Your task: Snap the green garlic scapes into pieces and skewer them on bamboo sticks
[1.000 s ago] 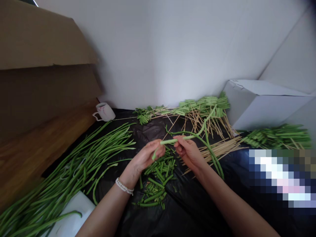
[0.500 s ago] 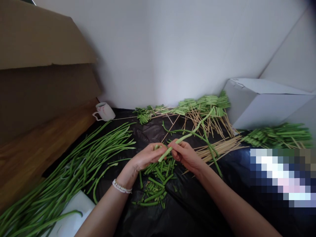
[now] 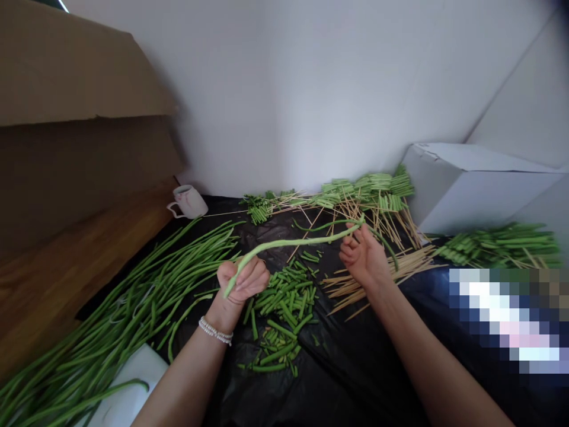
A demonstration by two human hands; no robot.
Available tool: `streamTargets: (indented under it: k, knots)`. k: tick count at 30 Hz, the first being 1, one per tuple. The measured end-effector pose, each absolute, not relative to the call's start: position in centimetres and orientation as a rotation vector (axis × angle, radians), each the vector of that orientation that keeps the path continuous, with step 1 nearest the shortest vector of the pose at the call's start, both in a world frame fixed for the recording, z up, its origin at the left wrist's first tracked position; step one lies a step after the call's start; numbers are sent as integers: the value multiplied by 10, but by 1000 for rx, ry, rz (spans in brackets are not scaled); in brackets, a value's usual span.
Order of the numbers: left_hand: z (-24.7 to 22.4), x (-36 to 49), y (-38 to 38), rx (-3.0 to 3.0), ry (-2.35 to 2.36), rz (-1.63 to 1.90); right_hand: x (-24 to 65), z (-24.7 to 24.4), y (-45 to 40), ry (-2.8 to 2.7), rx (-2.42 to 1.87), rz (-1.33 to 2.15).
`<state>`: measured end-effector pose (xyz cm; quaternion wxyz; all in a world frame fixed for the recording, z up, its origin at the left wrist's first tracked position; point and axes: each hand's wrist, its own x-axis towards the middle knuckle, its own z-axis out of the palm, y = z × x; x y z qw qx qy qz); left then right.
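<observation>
A long pale-green yardlong bean point(image 3: 293, 242) stretches between my two hands. My left hand point(image 3: 243, 277) is closed around one end, the tip poking out toward the wrist. With thumb and fingers my right hand point(image 3: 363, 255) pinches the other end. Below and between the hands lies a pile of short cut bean pieces point(image 3: 287, 296) on black plastic sheeting point(image 3: 338, 367). A darker, thin bean point(image 3: 320, 227) passes behind my right hand. Bamboo skewers point(image 3: 351, 290) lie beside that hand. Whole long beans point(image 3: 146, 290) are heaped left of my left hand.
Skewered bean rows point(image 3: 364, 188) lie along the wall, with more bean bundles point(image 3: 507, 240) at right. A white mug point(image 3: 190, 201) lies tipped at back left, near a cardboard box point(image 3: 80, 71). A white box point(image 3: 480, 190) stands at right.
My hands have moved apart, left hand leftward and right hand rightward and up. The pale bean now spans the gap between them instead of extending up to the right.
</observation>
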<state>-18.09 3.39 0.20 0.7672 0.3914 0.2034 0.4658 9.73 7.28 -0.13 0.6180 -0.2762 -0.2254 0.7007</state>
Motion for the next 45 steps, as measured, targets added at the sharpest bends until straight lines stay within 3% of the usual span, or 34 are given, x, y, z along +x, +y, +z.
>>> streamTargets:
  k: [7, 15, 21, 28, 31, 38, 45]
  knots:
    - [5, -186, 33, 826, 326, 1157, 105, -3, 77, -471, -609, 1627]
    - [16, -178, 33, 604, 347, 1244, 94, -2, 65, -820, -641, 2002]
    - [14, -169, 36, 659, 390, 1099, 107, 9, 69, -661, -513, 1563]
    - [10, -152, 32, 1175, 670, 592, 92, 8, 52, -1142, -510, 1720]
    - [17, -145, 28, 1330, 765, 460, 85, 12, 44, -1319, -607, 1620]
    - [21, -136, 24, 1652, 1049, 667, 75, 23, 33, -1529, -791, 1101]
    - [18, -127, 20, 2216, 1247, 708, 58, 8, 29, -1797, -970, 968]
